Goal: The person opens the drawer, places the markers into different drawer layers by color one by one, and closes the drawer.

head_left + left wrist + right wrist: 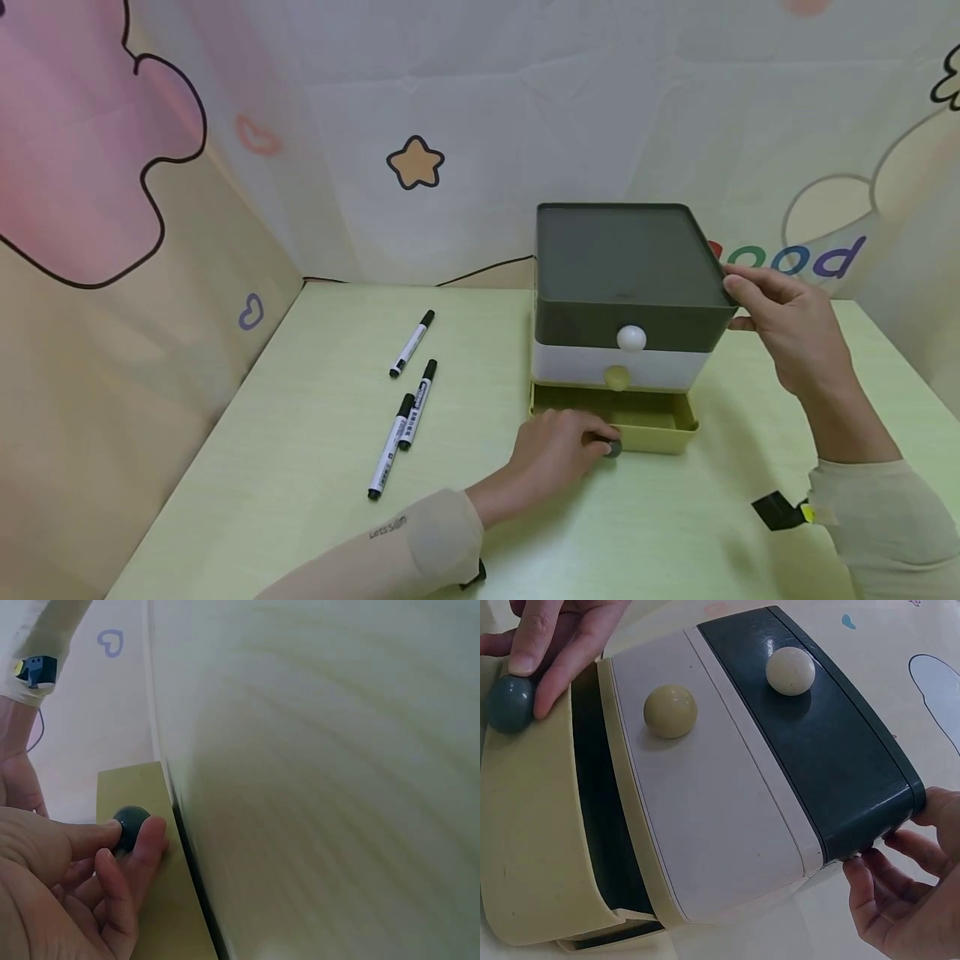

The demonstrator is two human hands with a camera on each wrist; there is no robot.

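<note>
A small three-tier drawer box (630, 250) stands on the table, with a dark green top tier, a white middle and a yellow-green bottom. Its bottom drawer (652, 439) is pulled partly out and shows a bare interior. My left hand (558, 450) pinches that drawer's dark green round knob (132, 827) between thumb and fingers. At the box's right side, my right hand (795, 325) grips the edge of the top tier, thumb above and fingers below. The white knob (790, 671) and the yellow knob (670, 711) sit on the upper two drawers, both pushed in.
Several black-capped markers lie left of the box: one marker (412, 343) farther back, and a marker (391, 447) touching another marker (420, 404) nearer the front. A printed cloth backdrop (480, 125) hangs behind the table (315, 367).
</note>
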